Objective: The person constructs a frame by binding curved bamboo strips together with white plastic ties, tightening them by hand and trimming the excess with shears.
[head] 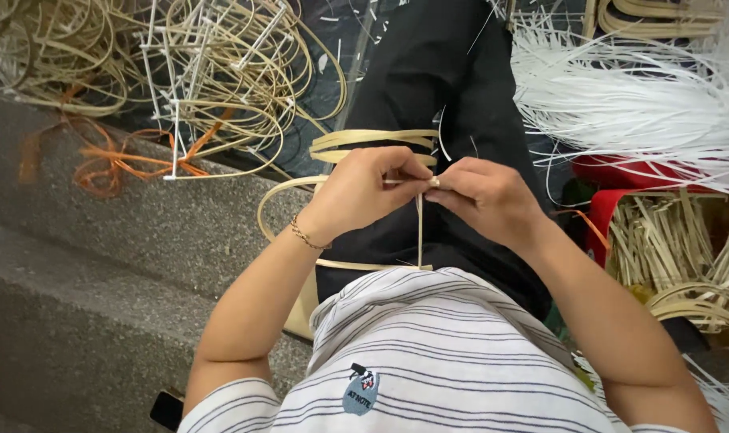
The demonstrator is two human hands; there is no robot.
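Stone steps [100, 265] run under you, seated, black trousers [428, 80] as your workbench. Close in, your left hand [356, 192] and right hand [488, 196] meet over your lap, both pinching one thin strip [420, 232] where fingertips touch, its tail hanging straight down so it stays taut. Behind the hands sits the bamboo hoop [372, 143], within reach. Farther out: white strips [621, 96] right, tangled coils [244, 72] and orange strands [116, 164] left.
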